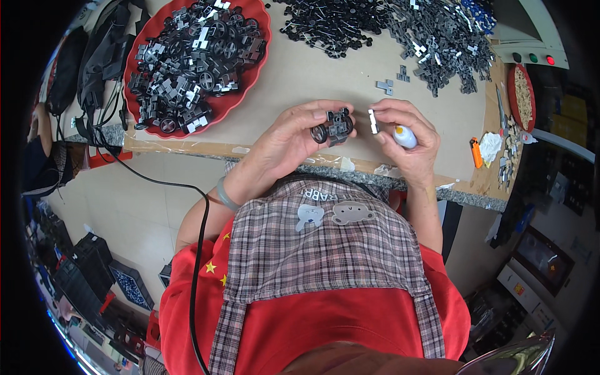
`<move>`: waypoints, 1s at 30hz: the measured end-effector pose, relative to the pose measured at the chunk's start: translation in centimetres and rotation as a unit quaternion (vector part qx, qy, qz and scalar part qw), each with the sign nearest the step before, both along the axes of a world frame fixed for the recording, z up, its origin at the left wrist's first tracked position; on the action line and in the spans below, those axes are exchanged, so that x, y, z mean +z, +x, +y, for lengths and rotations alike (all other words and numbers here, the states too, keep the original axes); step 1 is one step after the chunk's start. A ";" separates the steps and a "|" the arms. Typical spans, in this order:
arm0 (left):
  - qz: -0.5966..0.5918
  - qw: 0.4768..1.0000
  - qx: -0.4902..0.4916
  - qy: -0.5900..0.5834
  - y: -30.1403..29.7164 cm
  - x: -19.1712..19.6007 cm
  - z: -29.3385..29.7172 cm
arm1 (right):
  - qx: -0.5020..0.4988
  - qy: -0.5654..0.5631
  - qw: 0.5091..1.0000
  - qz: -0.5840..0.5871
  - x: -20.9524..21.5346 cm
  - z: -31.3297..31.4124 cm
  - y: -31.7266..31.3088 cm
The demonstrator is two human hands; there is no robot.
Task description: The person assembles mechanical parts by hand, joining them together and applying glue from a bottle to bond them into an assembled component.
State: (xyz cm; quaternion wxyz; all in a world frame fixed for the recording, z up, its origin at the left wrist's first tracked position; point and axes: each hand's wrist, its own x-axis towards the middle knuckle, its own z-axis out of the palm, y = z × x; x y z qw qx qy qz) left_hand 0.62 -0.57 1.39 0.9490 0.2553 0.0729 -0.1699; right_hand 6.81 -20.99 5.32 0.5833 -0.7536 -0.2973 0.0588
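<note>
My left hand is closed on a small dark toy car chassis with black wheels, held just above the table near its front edge. To the right of it, my right hand pinches a small white plastic piece between thumb and fingertips. A whitish squeeze bottle with a yellow tip is tucked in the same hand. A gap separates the white piece from the chassis. Beyond the hands, two loose grey plastic parts lie on the brown table covering.
A red scalloped basin at the left holds many similar chassis. At the back are piles of black axle-like parts and grey parts. An orange cutter and white tissue lie at right. A black cable hangs at left.
</note>
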 end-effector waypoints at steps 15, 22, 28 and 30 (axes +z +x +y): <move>0.002 0.998 -0.033 0.044 -0.1 0.9 -0.2 | 0.028 0.006 0.999 -0.045 -1.3 1.7 -0.6; -0.012 0.998 -0.031 0.057 -0.2 0.6 -0.1 | 0.026 -0.029 0.995 -0.095 -1.5 1.6 -0.7; -0.008 0.996 -0.038 0.076 -0.3 0.1 0.1 | 0.019 -0.097 0.983 -0.154 -0.6 1.5 -1.7; 0.001 0.996 -0.044 0.084 -0.2 0.1 0.2 | 0.030 -0.122 0.978 -0.168 -0.2 1.2 -1.4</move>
